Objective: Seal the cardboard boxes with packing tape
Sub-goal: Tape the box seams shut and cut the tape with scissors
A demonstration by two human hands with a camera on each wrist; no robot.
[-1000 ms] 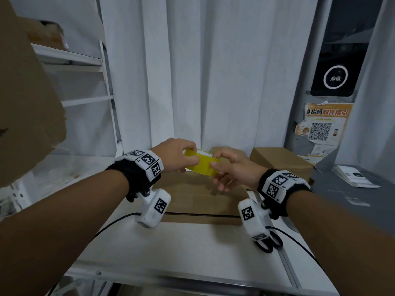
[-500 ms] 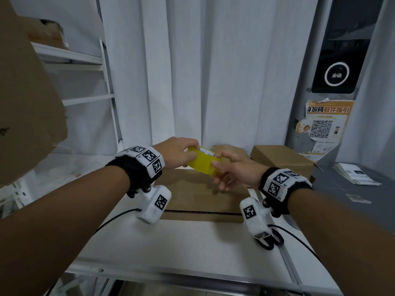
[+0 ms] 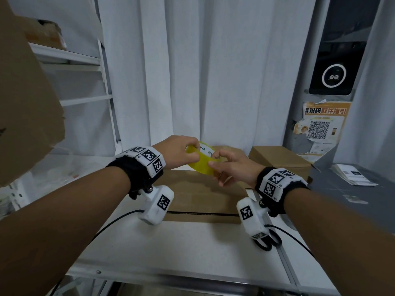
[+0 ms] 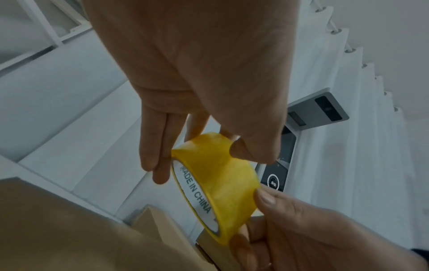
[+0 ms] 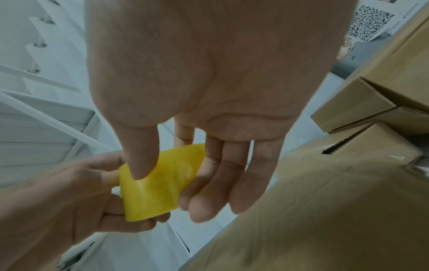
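**Tape roll in both hands, no strip laid yet**

Desk [image 3: 192, 248] first: the white surface carries a flat cardboard box [image 3: 198, 189] lying straight ahead of you, and a second, smaller box [image 3: 280, 159] sits behind it to your right. No tape shows on the part of the near box's top that you can see, so judge the sealing as not begun on it; whether the far box is taped cannot be told from here.

Above the near box you hold the yellow tape roll [image 4: 216, 185], clear of the cardboard. Your left hand [image 3: 177, 152] has its grip closed on the roll, thumb on the outer face and fingers against the rim by the printed white core. Your right hand [image 3: 233, 165] pinches the opposite side of the roll between thumb and forefinger, the other fingers loosely extended beneath.

No free strip hangs from the roll in any view, so you appear to be hunting for the tape's end. What remains, as far as this shows: lift the end, pull out a length, press it along the seam, cut it, then do the other box. A pair of scissors [image 3: 267, 242] lies on the desk under your right wrist.
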